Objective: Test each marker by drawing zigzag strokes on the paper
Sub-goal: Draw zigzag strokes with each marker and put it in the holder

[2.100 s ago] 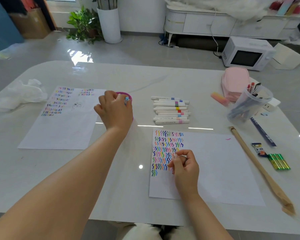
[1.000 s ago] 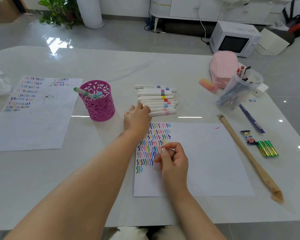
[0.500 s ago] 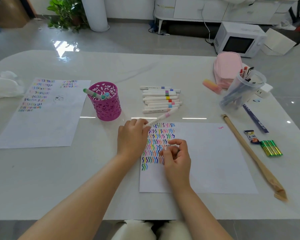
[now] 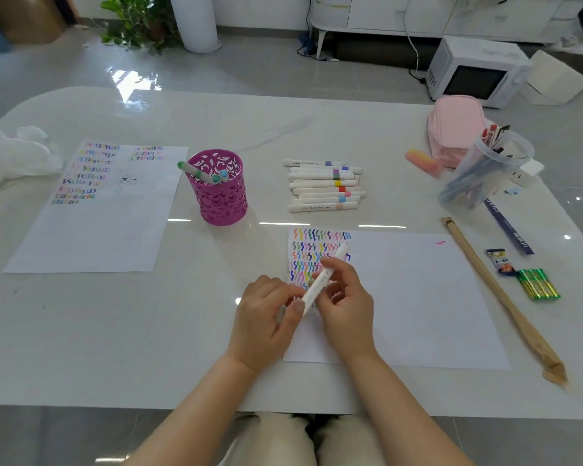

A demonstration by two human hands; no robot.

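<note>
Marker (image 4: 321, 283) held above the paper's (image 4: 418, 297) left edge: left hand (image 4: 266, 319) pinches its near end, right hand (image 4: 349, 306) curls round the barrel; uncap with a straight pull.

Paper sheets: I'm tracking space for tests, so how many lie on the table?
2. The left sheet lies left of the pink cup; the near sheet lies nearer than the marker row, partly under the right hand, which shares a marker with the left hand. No others show.
</note>
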